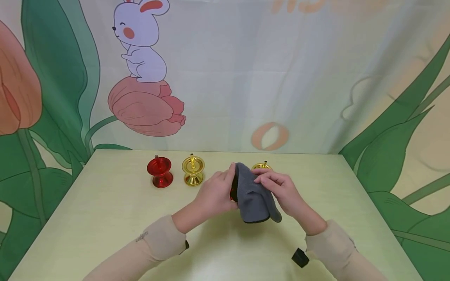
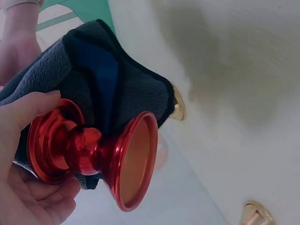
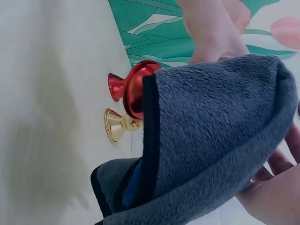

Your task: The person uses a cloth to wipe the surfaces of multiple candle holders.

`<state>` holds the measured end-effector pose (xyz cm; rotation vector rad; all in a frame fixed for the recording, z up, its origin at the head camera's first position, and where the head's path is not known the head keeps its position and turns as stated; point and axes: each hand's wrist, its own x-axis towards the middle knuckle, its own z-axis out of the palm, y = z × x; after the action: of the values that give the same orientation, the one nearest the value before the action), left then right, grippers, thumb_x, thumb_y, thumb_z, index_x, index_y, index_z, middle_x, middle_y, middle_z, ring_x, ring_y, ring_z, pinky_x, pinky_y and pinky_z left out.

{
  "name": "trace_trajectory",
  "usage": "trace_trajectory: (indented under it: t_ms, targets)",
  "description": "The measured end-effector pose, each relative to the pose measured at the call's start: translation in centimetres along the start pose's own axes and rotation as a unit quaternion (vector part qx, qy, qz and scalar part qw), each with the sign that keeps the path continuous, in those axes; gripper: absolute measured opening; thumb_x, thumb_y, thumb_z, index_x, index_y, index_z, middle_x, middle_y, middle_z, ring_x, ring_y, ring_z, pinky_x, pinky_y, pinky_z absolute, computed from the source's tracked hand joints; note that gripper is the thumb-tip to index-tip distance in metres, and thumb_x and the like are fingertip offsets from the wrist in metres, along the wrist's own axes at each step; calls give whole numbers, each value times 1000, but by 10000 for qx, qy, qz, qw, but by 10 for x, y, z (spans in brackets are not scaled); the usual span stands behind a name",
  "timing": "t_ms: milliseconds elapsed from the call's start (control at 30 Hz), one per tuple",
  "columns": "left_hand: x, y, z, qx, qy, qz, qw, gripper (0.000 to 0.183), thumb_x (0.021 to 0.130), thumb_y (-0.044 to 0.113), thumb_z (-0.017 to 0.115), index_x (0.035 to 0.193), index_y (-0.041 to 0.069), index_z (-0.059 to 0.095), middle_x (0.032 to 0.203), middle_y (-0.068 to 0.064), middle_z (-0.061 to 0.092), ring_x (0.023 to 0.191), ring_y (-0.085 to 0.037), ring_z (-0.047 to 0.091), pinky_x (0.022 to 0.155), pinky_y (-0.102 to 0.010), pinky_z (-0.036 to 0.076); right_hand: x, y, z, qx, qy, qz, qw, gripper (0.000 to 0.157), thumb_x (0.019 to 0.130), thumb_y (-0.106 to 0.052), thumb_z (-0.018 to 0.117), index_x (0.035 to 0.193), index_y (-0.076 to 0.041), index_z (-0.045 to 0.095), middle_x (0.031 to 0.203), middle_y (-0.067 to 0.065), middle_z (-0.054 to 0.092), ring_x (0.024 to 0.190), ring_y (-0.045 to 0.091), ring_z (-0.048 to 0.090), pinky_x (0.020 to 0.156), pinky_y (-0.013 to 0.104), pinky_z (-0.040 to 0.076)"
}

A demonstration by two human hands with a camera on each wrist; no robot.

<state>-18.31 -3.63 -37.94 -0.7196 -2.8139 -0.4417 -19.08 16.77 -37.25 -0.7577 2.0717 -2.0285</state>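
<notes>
My left hand (image 1: 215, 192) grips a shiny red metal candle holder (image 2: 84, 150) by one flared end, tilted on its side above the table. A grey cloth with dark edging (image 1: 254, 201) drapes over the far side of the candle holder and hides much of it in the head view. My right hand (image 1: 281, 191) holds the cloth from the right, fingers bent over its upper part. In the right wrist view the folded cloth (image 3: 215, 122) covers most of the right fingers. The red rim (image 3: 140, 91) shows past its edge.
Toward the back left of the pale table (image 1: 116, 218) stand another red candle holder (image 1: 159, 168) and a gold one (image 1: 193, 167). A second gold candle holder (image 1: 261, 166) is partly hidden behind the cloth and right hand. A printed curtain (image 1: 225, 78) hangs behind.
</notes>
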Motion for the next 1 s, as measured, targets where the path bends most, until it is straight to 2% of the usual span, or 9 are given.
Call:
trace_trajectory:
  t_ms: [133, 267, 367, 500, 633, 733, 833, 900, 1000]
  targets:
    - [-1, 1, -4, 201, 307, 203, 9991, 102, 58, 44, 76, 136, -1, 27, 116, -10, 58, 103, -22, 54, 83, -31, 48, 1, 2, 4, -450, 309, 66, 9985, 10, 83, -5, 58, 88, -13, 57, 114, -6, 55, 110, 7, 50, 87, 21, 45]
    - [-4, 2, -7, 461, 701, 479, 9953, 98, 59, 45, 75, 134, -1, 32, 118, -10, 57, 101, -21, 55, 84, -29, 48, 1, 5, 6, -837, 427, 122, 9955, 27, 80, -3, 61, 105, -4, 50, 119, 7, 53, 108, 6, 51, 87, 23, 45]
    - [-6, 2, -10, 661, 1056, 783, 9891, 94, 60, 45, 74, 133, 0, 36, 118, -10, 57, 101, -20, 55, 85, -28, 47, 1, 5, 6, -1148, 480, 197, 9920, 38, 80, -6, 62, 115, -4, 48, 116, 13, 55, 100, 6, 54, 82, 24, 48]
    - [-8, 1, -14, 868, 1523, 1202, 9771, 89, 58, 43, 76, 129, 1, 41, 115, -10, 58, 101, -20, 55, 84, -27, 48, 2, 5, 5, -1326, 572, 248, 9892, 36, 81, -6, 61, 115, -2, 50, 104, 0, 61, 87, 5, 57, 73, 23, 49]
    - [-9, 1, -17, 1013, 1788, 1497, 9671, 87, 57, 44, 76, 126, 1, 45, 113, -10, 60, 101, -20, 55, 83, -26, 48, 2, 4, 4, -1271, 524, 190, 9903, 33, 80, -2, 60, 112, 2, 52, 93, -15, 61, 81, 5, 58, 69, 21, 49]
    - [-9, -1, -18, 1043, 1754, 1617, 9655, 87, 58, 46, 75, 126, 1, 46, 113, -10, 60, 101, -20, 55, 85, -26, 47, 2, 3, 5, -1360, 430, 56, 9898, 31, 79, 1, 59, 109, 3, 53, 93, -9, 62, 78, 5, 58, 69, 21, 49]
    - [-9, -1, -22, 1030, 1497, 1590, 9704, 87, 59, 48, 73, 126, 0, 46, 112, -9, 60, 100, -19, 56, 84, -25, 48, 0, 1, 7, -1778, 314, -144, 9835, 29, 78, 2, 60, 107, 1, 56, 96, 5, 63, 77, 6, 57, 69, 21, 49]
    - [-10, -1, -25, 951, 1223, 1486, 9767, 88, 59, 50, 72, 126, 0, 45, 113, -8, 60, 100, -18, 55, 82, -25, 48, -1, 0, 7, -2256, 220, -382, 9732, 29, 78, 1, 62, 106, 0, 58, 98, 11, 63, 80, 7, 58, 71, 22, 49]
    - [-11, 0, -29, 778, 796, 1265, 9857, 89, 59, 51, 71, 127, 0, 44, 112, -6, 60, 98, -17, 55, 78, -25, 50, -3, -4, 7, -2874, 73, -845, 9540, 29, 77, -1, 64, 105, -2, 61, 101, 13, 64, 87, 11, 59, 74, 23, 50]
